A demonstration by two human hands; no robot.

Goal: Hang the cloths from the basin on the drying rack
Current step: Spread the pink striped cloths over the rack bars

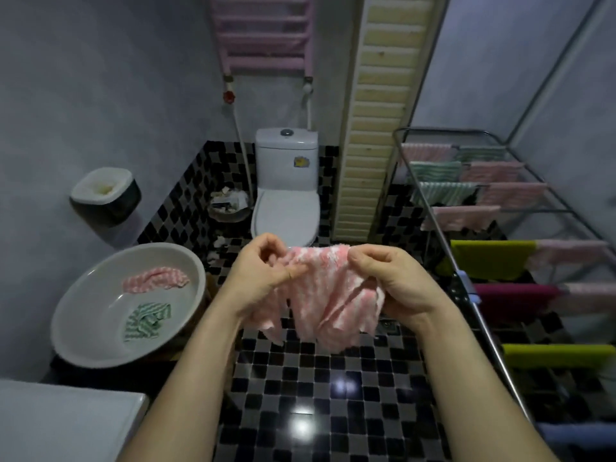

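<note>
Left hand (263,278) and right hand (390,281) pinch the cloth (320,295) at its top edge, bunched in midair between basin (100,311) and rack (450,130); risk: unspread, it likely drapes doubled or slips off a rail.

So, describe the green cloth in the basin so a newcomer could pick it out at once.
Find the wide white basin at lower left, left of the toilet. Two crumpled cloths lie inside it. The green striped cloth is the nearer one; the pink striped cloth lies beyond it.
</note>
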